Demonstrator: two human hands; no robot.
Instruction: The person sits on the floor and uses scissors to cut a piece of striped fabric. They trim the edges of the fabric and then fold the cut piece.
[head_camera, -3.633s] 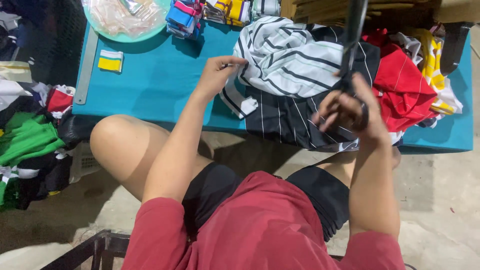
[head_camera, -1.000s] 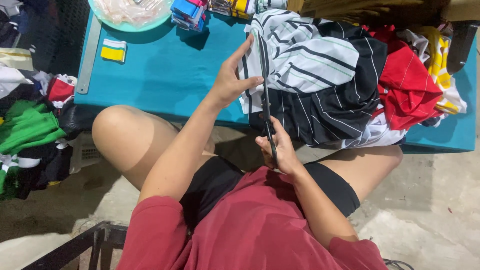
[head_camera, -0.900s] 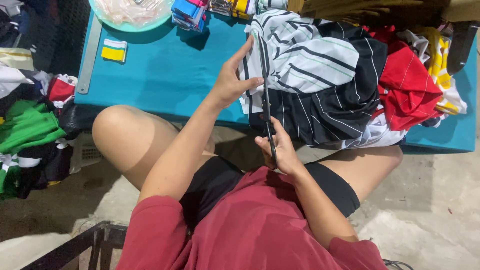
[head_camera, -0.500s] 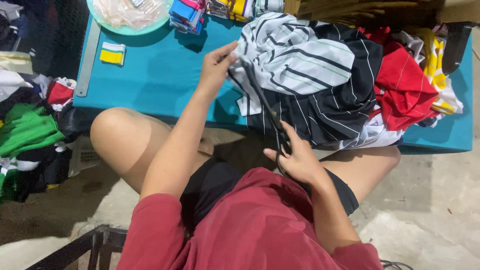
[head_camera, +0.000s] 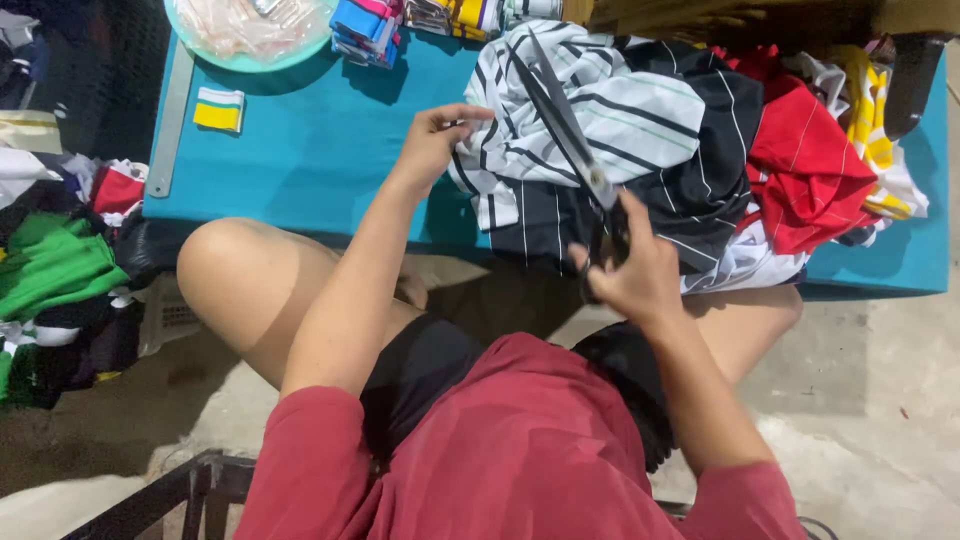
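The right hand (head_camera: 628, 268) grips large scissors (head_camera: 565, 125), blades raised over the striped fabric (head_camera: 610, 120); the left hand (head_camera: 435, 135) pinches its edge. The pile lies on a teal table (head_camera: 330, 150) above a concrete floor (head_camera: 880, 400). The scissors have swung higher than half a second ago.
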